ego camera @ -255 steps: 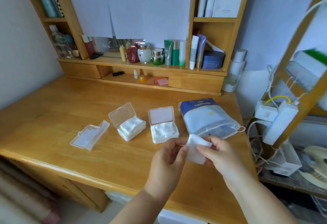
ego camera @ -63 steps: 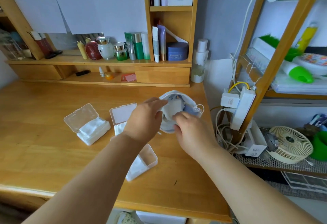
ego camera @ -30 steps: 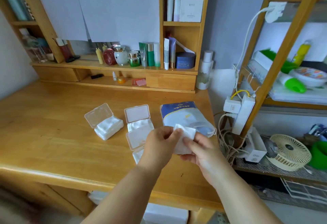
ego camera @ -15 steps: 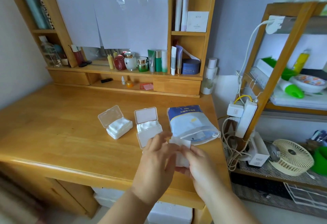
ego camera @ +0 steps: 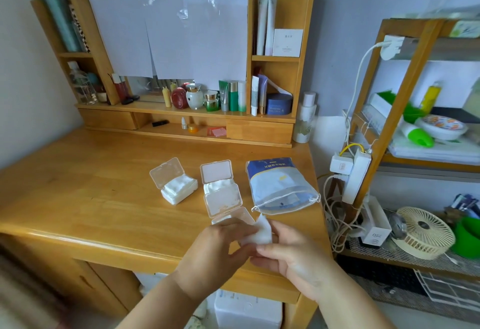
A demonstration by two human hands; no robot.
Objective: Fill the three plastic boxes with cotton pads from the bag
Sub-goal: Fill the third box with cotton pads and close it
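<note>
While the third box waits half hidden beneath your wrists, you hold a white cotton pad [ego camera: 261,234] pinched between both hands above the desk's near edge. Your left hand [ego camera: 220,248] curls its fingers onto the pad's left side; your right hand [ego camera: 288,253] grips it from below and the right, likely to peel or square one pad before setting it down.

Just beyond your knuckles lies the nearest plastic box [ego camera: 232,218], lid flipped back; how full it is cannot be told, since your hands cover most of it. Touching or just behind its raised lid sits the middle box [ego camera: 217,182], open and showing white pads. To its left, apart from the others, the far-left box [ego camera: 179,188] stands open with its stack rising above the rim. By the look of it, two boxes are filled and the last is in hand.

Right of the boxes the blue drawstring bag [ego camera: 275,185] lies flat on the desk [ego camera: 91,198], its mouth turned toward you, which keeps the supply within easy reach of your right hand.

Farther back, a shelf of cosmetic bottles [ego camera: 228,95] lines the desk's rear, and a power strip [ego camera: 357,175] hangs from the rack at right, above a small fan [ego camera: 424,232].
</note>
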